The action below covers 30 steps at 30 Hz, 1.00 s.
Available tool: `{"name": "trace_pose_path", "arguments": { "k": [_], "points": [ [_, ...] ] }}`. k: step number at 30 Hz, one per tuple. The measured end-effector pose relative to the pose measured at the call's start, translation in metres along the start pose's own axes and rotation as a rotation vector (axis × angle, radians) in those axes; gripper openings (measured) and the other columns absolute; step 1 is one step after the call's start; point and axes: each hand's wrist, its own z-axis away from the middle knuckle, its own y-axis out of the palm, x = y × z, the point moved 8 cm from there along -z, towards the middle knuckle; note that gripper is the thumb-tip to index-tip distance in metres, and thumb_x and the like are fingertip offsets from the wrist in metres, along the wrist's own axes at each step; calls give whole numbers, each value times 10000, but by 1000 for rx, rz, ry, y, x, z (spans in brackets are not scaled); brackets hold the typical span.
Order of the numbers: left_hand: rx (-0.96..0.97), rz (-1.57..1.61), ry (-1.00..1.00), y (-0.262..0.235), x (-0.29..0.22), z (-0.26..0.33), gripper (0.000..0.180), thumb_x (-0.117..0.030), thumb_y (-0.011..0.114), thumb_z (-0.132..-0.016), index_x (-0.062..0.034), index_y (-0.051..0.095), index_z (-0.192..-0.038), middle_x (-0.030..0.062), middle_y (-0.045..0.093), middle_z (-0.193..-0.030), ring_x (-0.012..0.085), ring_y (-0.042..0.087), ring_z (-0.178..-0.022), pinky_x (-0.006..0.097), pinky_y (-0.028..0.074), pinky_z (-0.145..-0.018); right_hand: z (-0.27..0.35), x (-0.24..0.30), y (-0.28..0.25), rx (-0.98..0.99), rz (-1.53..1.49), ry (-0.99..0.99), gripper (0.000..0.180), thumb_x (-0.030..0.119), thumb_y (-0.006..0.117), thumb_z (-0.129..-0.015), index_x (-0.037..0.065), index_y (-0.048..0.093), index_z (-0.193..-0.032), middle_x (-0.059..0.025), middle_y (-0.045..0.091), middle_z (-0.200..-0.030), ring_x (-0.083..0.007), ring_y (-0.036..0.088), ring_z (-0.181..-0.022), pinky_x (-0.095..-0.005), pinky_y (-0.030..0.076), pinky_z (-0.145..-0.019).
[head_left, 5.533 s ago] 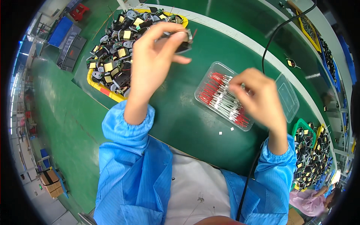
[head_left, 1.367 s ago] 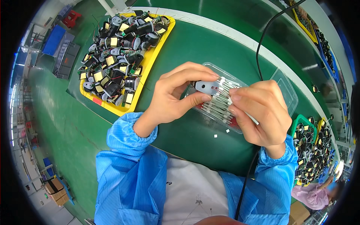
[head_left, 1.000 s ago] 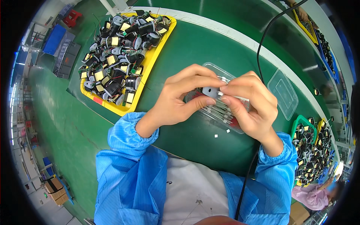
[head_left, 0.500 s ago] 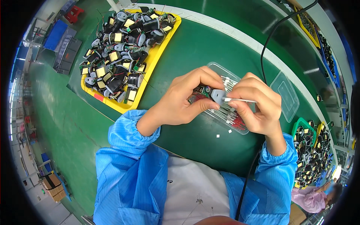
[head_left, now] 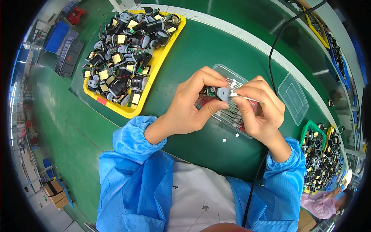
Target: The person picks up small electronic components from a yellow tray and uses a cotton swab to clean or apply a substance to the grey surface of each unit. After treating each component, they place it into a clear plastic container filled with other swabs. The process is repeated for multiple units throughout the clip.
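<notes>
Between the thumb and fingers of my left hand [head_left: 197,98] is a small electronic assembly [head_left: 223,94], with a grey rounded end and a green circuit board partly covered by the fingers. My right hand [head_left: 262,104] pinches a thin wire lead with a small white connector [head_left: 233,94], its tip right at the grey end. Whether the connector is seated I cannot tell. Below both hands lies a clear plastic box [head_left: 221,68] holding many such leads, some with red parts. Two tiny white pieces [head_left: 224,140] rest on the green table in front of the box.
A yellow tray [head_left: 154,77] heaped with similar assemblies stands at the left. A clear lid [head_left: 293,98] lies to the right of the box. A black cable [head_left: 271,54] hangs down at the right. Further right are a green basket [head_left: 310,125] of assemblies and another person [head_left: 320,205].
My right hand has shifted slightly left and down, its fingers now closer around the connector. The assembly in my left hand has moved slightly left and up.
</notes>
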Motion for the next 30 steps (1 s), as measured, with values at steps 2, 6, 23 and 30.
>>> {"name": "trace_pose_path", "arguments": {
  "k": [2, 6, 23, 30],
  "points": [
    [-16, -33, -1, 0, -1, 1, 317, -46, 739, -758, -3, 541, -1002, 145, 595, -980, 232, 609, -878, 315, 492, -745, 1, -3, 2, 16, -13, 77, 124, -49, 714, -730, -49, 638, -829, -123, 619, -741, -216, 566, -614, -291, 443, -517],
    [36, 37, -49, 3, -1, 2, 327, -50, 729, -776, 6, 531, -1030, 146, 585, -996, 228, 596, -898, 317, 484, -775, -4, -6, 1, 116, -94, 197, 139, -42, 721, -731, -44, 633, -838, -124, 615, -742, -210, 564, -611, -285, 441, -509],
    [-37, 1, -27, 3, -9, 7, 340, -93, 749, -764, 5, 556, -1026, 143, 599, -984, 263, 606, -922, 340, 487, -789, -4, 2, 1, 112, -113, 45, 149, -47, 721, -723, -51, 634, -843, -110, 622, -753, -209, 560, -618, -294, 431, -520],
    [39, 50, -52, 7, -10, 4, 375, -92, 704, -827, 34, 489, -1106, 172, 543, -1078, 193, 564, -971, 282, 466, -821, -13, -3, -6, 168, -113, 135, 159, 8, 739, -737, -28, 654, -867, -110, 645, -782, -179, 574, -637, -276, 445, -541]
  ]
}}
